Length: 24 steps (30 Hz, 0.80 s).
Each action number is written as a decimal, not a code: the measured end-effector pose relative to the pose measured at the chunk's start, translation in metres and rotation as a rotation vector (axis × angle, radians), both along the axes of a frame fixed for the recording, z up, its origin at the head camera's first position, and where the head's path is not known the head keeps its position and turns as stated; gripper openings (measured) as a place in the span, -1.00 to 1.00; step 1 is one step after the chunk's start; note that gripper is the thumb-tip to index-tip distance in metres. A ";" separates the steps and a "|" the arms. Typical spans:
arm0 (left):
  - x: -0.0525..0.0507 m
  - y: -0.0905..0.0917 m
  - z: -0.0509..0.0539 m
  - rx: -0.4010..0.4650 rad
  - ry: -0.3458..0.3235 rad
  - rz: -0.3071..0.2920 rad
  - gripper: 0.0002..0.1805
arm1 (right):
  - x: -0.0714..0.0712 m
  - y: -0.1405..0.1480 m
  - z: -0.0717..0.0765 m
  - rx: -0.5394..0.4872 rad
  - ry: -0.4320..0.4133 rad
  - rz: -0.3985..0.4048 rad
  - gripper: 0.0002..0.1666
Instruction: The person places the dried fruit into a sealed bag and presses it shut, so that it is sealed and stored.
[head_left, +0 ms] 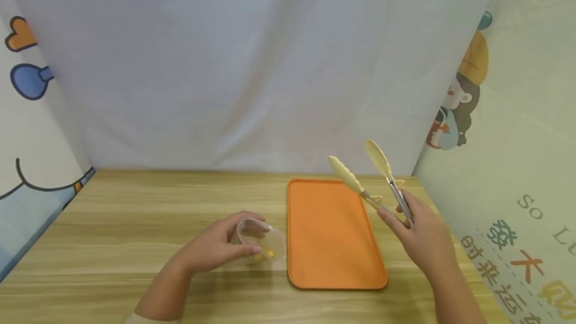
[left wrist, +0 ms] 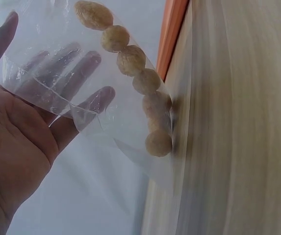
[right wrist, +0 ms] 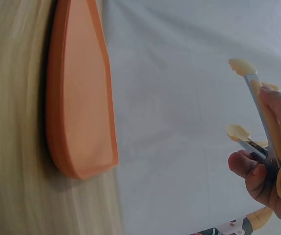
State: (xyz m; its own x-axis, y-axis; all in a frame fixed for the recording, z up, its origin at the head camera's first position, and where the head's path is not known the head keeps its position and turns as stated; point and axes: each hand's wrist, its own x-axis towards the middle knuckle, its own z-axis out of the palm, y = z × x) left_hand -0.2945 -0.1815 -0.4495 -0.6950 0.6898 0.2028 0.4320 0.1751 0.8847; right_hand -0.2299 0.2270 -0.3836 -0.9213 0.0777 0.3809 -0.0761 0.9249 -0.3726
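In the head view, the left hand [head_left: 220, 244] has its fingers bent around a clear plastic container [head_left: 275, 238], just left of the orange tray [head_left: 333, 234] on the wooden counter [head_left: 112, 224]. The right hand [head_left: 426, 238], at the tray's right, has its fingers clamped on tongs [head_left: 399, 199] with spread arms. In the left wrist view, light-brown balls [left wrist: 131, 60] lie inside the container, near the tray. In the right wrist view, the tongs are apart from the tray.
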 end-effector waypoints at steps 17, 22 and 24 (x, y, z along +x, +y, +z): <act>-0.002 0.004 -0.001 0.014 -0.011 -0.017 -0.51 | 0.015 0.069 -0.020 0.075 -0.461 -0.154 -0.09; -0.003 0.004 -0.004 0.017 -0.017 -0.018 -0.52 | 0.022 0.079 -0.035 0.131 -0.573 -0.187 0.24; -0.003 0.004 -0.005 0.017 -0.012 -0.019 -0.52 | 0.023 0.080 -0.042 0.169 -0.583 -0.190 0.30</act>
State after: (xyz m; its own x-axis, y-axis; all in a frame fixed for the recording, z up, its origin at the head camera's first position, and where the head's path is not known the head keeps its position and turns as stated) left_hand -0.2979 -0.1776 -0.4547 -0.6839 0.6997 0.2066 0.4248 0.1517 0.8925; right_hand -0.2065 0.3066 -0.4255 -0.9571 0.2429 -0.1581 0.2665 0.9520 -0.1505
